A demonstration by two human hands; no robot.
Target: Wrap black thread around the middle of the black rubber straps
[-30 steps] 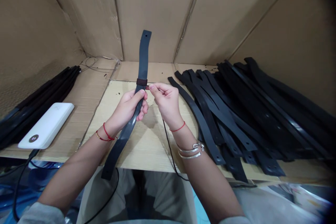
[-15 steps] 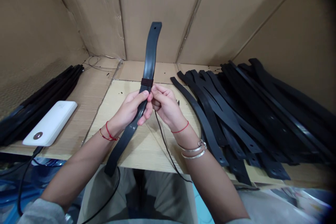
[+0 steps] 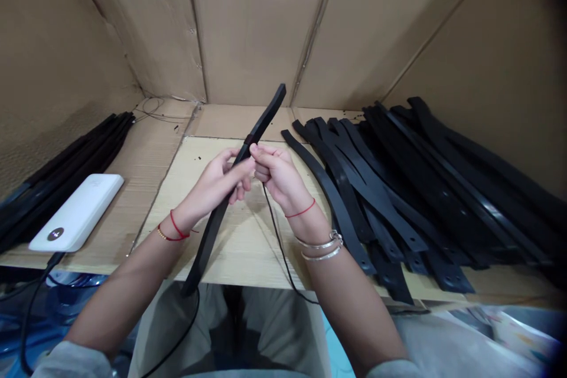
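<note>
A long black strap [image 3: 211, 236] slants across the middle, its narrow edge facing me and its lower end over the table's front edge. My left hand [image 3: 219, 180] is closed around the strap near its middle. Just above that hand, a dark wound band [image 3: 248, 139] encircles the strap. My right hand [image 3: 277, 171] is closed in a pinch beside the band, fingertips close to the strap. From under its fingers a thin black cord [image 3: 277, 236] runs down past the table edge; what the fingertips pinch is partly hidden.
Many loose black straps [image 3: 354, 189] lie heaped at the right. At the left are a bundle of dark strips [image 3: 75, 159] and a white power bank [image 3: 77, 212] with a cable. Cardboard walls [image 3: 252, 23] enclose the wooden tabletop [image 3: 177, 189].
The strap has turned from its broad face to its edge, and its upper end has dropped and swung right. My left thumb has shifted towards my right fingers.
</note>
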